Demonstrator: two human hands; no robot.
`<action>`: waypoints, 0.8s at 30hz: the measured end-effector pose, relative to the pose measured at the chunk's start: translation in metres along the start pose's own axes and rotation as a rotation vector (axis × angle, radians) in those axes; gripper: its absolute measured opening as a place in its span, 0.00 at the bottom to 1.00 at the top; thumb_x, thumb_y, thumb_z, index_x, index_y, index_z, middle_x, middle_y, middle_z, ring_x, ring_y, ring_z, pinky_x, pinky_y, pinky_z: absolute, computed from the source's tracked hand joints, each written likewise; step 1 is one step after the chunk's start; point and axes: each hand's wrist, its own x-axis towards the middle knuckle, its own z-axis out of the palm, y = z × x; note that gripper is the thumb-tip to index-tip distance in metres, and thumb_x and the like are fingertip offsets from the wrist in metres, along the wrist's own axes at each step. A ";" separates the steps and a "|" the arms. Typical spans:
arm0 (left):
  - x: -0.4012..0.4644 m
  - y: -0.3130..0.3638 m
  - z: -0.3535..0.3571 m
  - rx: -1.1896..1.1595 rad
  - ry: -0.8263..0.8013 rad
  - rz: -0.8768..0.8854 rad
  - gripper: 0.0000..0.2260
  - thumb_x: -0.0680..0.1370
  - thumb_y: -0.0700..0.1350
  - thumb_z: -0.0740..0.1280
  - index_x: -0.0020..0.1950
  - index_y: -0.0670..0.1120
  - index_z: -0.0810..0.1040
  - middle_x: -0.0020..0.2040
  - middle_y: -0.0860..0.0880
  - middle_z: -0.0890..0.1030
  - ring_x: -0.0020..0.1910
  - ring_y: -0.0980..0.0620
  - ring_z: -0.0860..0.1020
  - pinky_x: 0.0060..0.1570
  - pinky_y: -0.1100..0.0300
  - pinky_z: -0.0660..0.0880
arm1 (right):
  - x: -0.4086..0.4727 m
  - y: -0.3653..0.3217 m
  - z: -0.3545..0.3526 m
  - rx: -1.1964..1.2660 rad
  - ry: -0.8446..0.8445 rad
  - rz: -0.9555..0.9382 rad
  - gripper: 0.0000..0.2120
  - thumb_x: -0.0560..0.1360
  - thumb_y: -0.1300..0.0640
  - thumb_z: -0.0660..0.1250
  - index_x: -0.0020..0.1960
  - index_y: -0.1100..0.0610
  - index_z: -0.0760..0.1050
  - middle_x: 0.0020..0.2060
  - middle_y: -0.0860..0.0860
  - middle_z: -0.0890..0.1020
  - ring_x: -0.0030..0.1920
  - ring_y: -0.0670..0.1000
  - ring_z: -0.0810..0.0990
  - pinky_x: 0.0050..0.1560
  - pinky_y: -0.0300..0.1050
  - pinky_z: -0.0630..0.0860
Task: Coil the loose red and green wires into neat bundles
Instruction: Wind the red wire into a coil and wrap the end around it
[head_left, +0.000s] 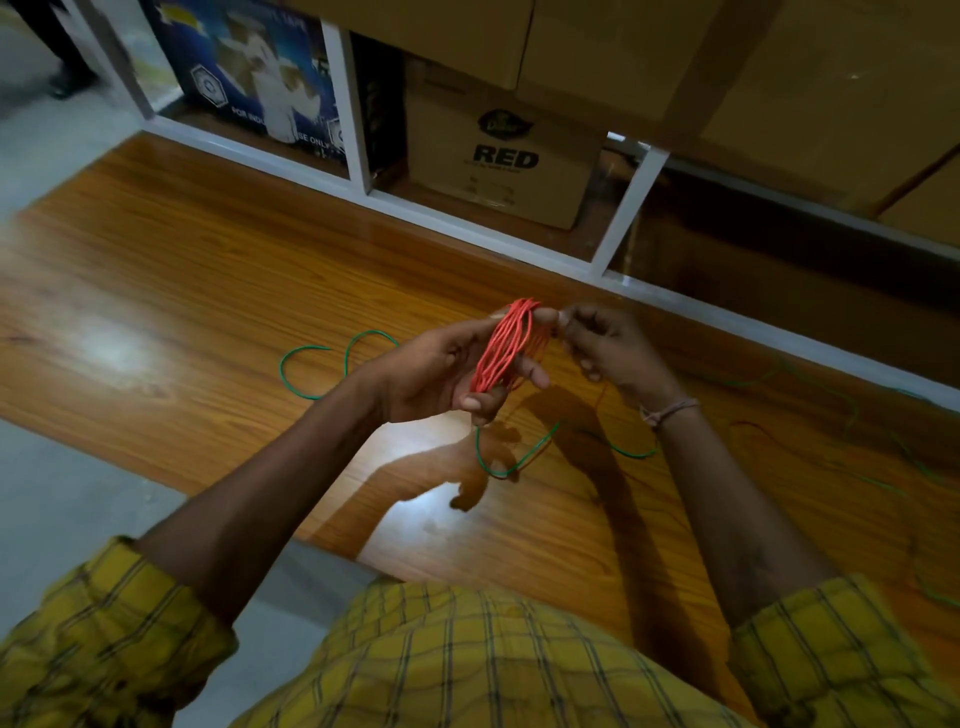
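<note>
**Red coil nearly wound, green still loose**

Yellow checked shirt (467, 660) fills the bottom edge, both forearms reaching up to mid-frame. At centre the red wire (506, 345) sits as a many-turn coil wrapped round the left hand (447, 369), whose fingers and thumb curl about it. Just right of it, the right hand (608, 345) has its fingers curled together at the coil's upper edge, seemingly pinching the wire's end; the wire in that pinch is too small to see clearly.

Judging from this, the step is finishing the red bundle. To do it well, keep the turns tight on the left hand and wrap or tuck the free end across them so they cannot spring apart when slid off.

Green wire (519, 457) lies in loose loops on the wooden table (182, 270), below the hands and out to the right and left; it is untouched and could snag a sleeve. Along the top stand white shelf frames (358, 156) holding a box marked RED (504, 161).
</note>
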 end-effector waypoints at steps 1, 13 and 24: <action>0.001 0.001 0.000 -0.044 -0.009 0.023 0.25 0.89 0.53 0.45 0.86 0.49 0.58 0.66 0.33 0.74 0.29 0.55 0.74 0.38 0.56 0.73 | -0.004 0.005 0.005 -0.003 -0.018 0.017 0.15 0.87 0.52 0.63 0.54 0.65 0.79 0.33 0.50 0.76 0.27 0.46 0.70 0.28 0.42 0.64; 0.027 0.019 -0.023 -0.427 0.513 0.222 0.18 0.90 0.54 0.51 0.76 0.53 0.70 0.59 0.38 0.80 0.38 0.47 0.84 0.44 0.50 0.85 | -0.069 0.003 0.053 0.039 -0.498 0.272 0.16 0.89 0.52 0.57 0.67 0.56 0.80 0.35 0.58 0.82 0.23 0.52 0.80 0.25 0.40 0.75; 0.025 0.001 -0.023 0.332 0.615 0.086 0.14 0.91 0.51 0.52 0.77 0.52 0.63 0.69 0.38 0.75 0.40 0.43 0.87 0.40 0.56 0.84 | -0.061 -0.059 0.012 -0.070 -0.512 -0.006 0.09 0.86 0.58 0.63 0.59 0.59 0.82 0.29 0.50 0.75 0.24 0.44 0.67 0.25 0.35 0.65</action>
